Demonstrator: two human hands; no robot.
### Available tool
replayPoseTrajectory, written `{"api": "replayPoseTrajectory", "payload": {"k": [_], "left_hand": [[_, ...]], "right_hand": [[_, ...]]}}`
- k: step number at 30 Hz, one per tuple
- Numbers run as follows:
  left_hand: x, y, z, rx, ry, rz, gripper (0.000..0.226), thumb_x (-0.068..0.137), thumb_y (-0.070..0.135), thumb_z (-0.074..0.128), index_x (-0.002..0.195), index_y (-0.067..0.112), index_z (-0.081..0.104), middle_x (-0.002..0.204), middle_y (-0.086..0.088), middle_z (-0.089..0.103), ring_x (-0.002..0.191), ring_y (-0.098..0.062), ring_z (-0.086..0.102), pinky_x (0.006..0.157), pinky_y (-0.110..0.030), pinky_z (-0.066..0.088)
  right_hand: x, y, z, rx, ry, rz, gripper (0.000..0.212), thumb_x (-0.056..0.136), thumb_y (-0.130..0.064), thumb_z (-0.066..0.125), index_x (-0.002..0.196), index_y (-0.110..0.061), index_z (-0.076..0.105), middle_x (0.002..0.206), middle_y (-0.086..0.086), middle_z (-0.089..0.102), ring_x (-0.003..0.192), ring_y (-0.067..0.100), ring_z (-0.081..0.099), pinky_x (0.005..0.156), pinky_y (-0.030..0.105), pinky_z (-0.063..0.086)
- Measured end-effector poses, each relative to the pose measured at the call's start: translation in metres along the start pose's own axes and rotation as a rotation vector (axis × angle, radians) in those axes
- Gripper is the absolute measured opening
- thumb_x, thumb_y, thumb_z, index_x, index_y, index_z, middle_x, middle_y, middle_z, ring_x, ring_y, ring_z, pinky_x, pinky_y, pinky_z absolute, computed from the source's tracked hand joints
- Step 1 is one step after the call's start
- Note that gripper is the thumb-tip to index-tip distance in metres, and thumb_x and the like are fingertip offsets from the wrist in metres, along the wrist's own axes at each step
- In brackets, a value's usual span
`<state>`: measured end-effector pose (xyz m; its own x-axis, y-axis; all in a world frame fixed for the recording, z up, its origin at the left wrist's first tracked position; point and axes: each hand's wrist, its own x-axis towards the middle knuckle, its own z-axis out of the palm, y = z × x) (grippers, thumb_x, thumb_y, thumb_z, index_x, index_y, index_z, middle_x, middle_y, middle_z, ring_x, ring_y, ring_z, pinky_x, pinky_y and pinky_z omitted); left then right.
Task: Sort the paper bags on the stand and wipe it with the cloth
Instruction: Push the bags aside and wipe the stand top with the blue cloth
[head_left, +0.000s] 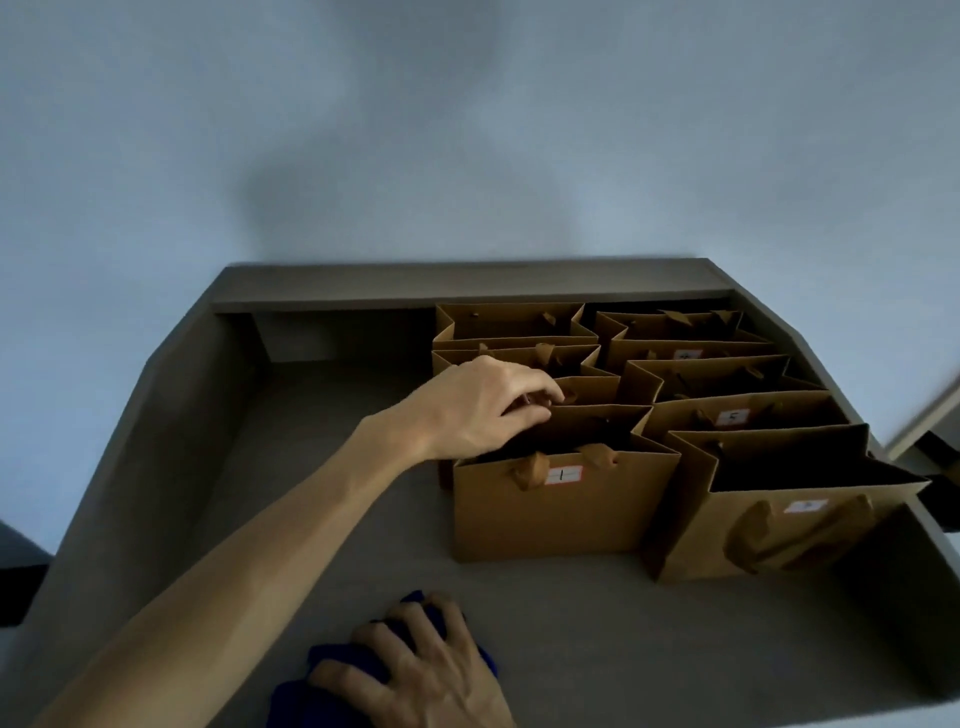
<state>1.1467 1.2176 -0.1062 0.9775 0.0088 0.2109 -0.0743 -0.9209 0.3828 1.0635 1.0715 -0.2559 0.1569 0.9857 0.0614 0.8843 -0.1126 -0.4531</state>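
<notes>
The paper bags (639, 415) stand in two columns packed into the right half of the stand (322, 415), running from its back wall toward the front edge, mouths up, broad faces toward you. Each bag's long axis runs left to right, parallel to the front edge, so a pull toward the bare left side would slide one out lengthwise.

Your left hand (483, 405) is the one on them. It reaches in from the left and sits over the left column, fingers curled at the top rim of the bag just behind the front bag (561, 504), the one with the white label. The grip looks like a light pinch on that rim or a handle there; which of the two, you can't tell from this angle. The bag lies directly under and just right of your fingertips, hemmed in front and back by its neighbours.

Your right hand (415, 670) is at the front edge, spread flat and pressing down on the blue cloth (343, 670), palm on top, fingers splayed rather than clenched. It's well apart from the bags.

So the left hand is nearer, and the bare floor of the stand to the left looks like the likely way out for the bag.
</notes>
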Motion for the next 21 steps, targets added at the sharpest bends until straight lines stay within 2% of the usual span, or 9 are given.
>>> {"api": "replayPoseTrajectory", "payload": {"k": [2, 3, 6, 8, 12, 15, 16, 18, 21], "left_hand": [[-0.028, -0.003, -0.015, -0.053, 0.094, -0.021, 0.030, 0.095, 0.026, 0.054, 0.124, 0.023, 0.058, 0.118, 0.008, 0.064, 0.102, 0.000, 0.060, 0.087, -0.018, 0.051], [-0.042, -0.005, -0.023, -0.068, 0.139, -0.039, 0.029, 0.095, 0.025, 0.054, 0.123, 0.022, 0.059, 0.116, 0.008, 0.064, 0.101, 0.000, 0.060, 0.086, -0.017, 0.051], [-0.082, -0.014, -0.042, -0.078, 0.266, -0.110, 0.028, 0.094, 0.022, 0.055, 0.121, 0.019, 0.062, 0.115, 0.007, 0.066, 0.101, -0.001, 0.062, 0.084, -0.016, 0.052], [-0.107, -0.022, -0.050, -0.079, 0.343, -0.176, 0.026, 0.094, 0.021, 0.056, 0.119, 0.019, 0.064, 0.112, 0.009, 0.067, 0.101, 0.001, 0.062, 0.083, -0.016, 0.052], [-0.162, -0.038, -0.048, -0.173, 0.472, -0.374, 0.023, 0.094, 0.024, 0.056, 0.114, 0.021, 0.065, 0.106, 0.014, 0.069, 0.100, 0.002, 0.064, 0.084, -0.018, 0.053], [-0.200, -0.044, -0.025, -0.199, 0.525, -0.499, 0.022, 0.093, 0.023, 0.055, 0.112, 0.021, 0.066, 0.105, 0.015, 0.068, 0.100, 0.004, 0.063, 0.084, -0.021, 0.054], [-0.211, -0.044, -0.014, -0.197, 0.528, -0.537, 0.021, 0.093, 0.024, 0.055, 0.111, 0.023, 0.066, 0.106, 0.017, 0.067, 0.100, 0.005, 0.062, 0.085, -0.020, 0.053], [-0.227, -0.040, 0.015, -0.175, 0.482, -0.582, 0.021, 0.093, 0.033, 0.055, 0.112, 0.029, 0.065, 0.109, 0.022, 0.064, 0.105, 0.007, 0.058, 0.089, -0.020, 0.050], [-0.240, -0.027, 0.062, -0.061, 0.248, -0.600, 0.041, 0.091, 0.059, 0.045, 0.127, 0.041, 0.051, 0.131, 0.027, 0.048, 0.121, 0.005, 0.044, 0.102, -0.024, 0.039]], "right_hand": [[0.002, 0.001, -0.004, -0.182, 0.023, -0.129, 0.052, 0.081, -0.066, 0.058, 0.129, -0.051, 0.044, 0.121, -0.020, 0.051, 0.107, 0.009, 0.056, 0.091, 0.039, 0.055], [0.004, 0.004, -0.007, -0.203, -0.036, -0.184, 0.054, 0.084, -0.065, 0.047, 0.135, -0.049, 0.037, 0.127, -0.015, 0.050, 0.113, 0.015, 0.055, 0.095, 0.044, 0.051], [0.037, -0.006, -0.006, -0.168, -0.035, -0.263, 0.057, 0.090, -0.054, 0.049, 0.142, -0.040, 0.031, 0.138, 0.000, 0.044, 0.126, 0.030, 0.042, 0.108, 0.058, 0.029], [0.055, -0.020, -0.005, -0.146, -0.062, -0.283, 0.055, 0.093, -0.051, 0.049, 0.143, -0.036, 0.030, 0.141, 0.003, 0.041, 0.128, 0.033, 0.036, 0.111, 0.058, 0.020], [0.075, -0.018, -0.004, -0.084, 0.022, -0.299, 0.061, 0.091, -0.060, 0.049, 0.143, -0.032, 0.034, 0.142, -0.002, 0.041, 0.131, 0.025, 0.036, 0.112, 0.050, 0.029], [0.056, 0.001, -0.015, 0.081, 0.062, -0.335, 0.062, 0.094, -0.061, 0.047, 0.146, -0.032, 0.033, 0.148, -0.008, 0.035, 0.141, 0.012, 0.026, 0.116, 0.034, 0.029], [0.045, 0.012, -0.020, 0.101, 0.084, -0.339, 0.058, 0.095, -0.059, 0.047, 0.145, -0.032, 0.036, 0.147, -0.010, 0.037, 0.139, 0.009, 0.028, 0.114, 0.030, 0.032], [0.024, 0.037, -0.025, 0.101, 0.168, -0.335, 0.042, 0.098, -0.050, 0.048, 0.136, -0.032, 0.048, 0.135, -0.011, 0.048, 0.126, 0.006, 0.043, 0.102, 0.028, 0.045], [0.004, 0.072, -0.022, 0.036, 0.260, -0.291, 0.021, 0.099, -0.041, 0.049, 0.111, -0.031, 0.064, 0.111, -0.013, 0.057, 0.102, 0.004, 0.054, 0.079, 0.031, 0.054]]}}
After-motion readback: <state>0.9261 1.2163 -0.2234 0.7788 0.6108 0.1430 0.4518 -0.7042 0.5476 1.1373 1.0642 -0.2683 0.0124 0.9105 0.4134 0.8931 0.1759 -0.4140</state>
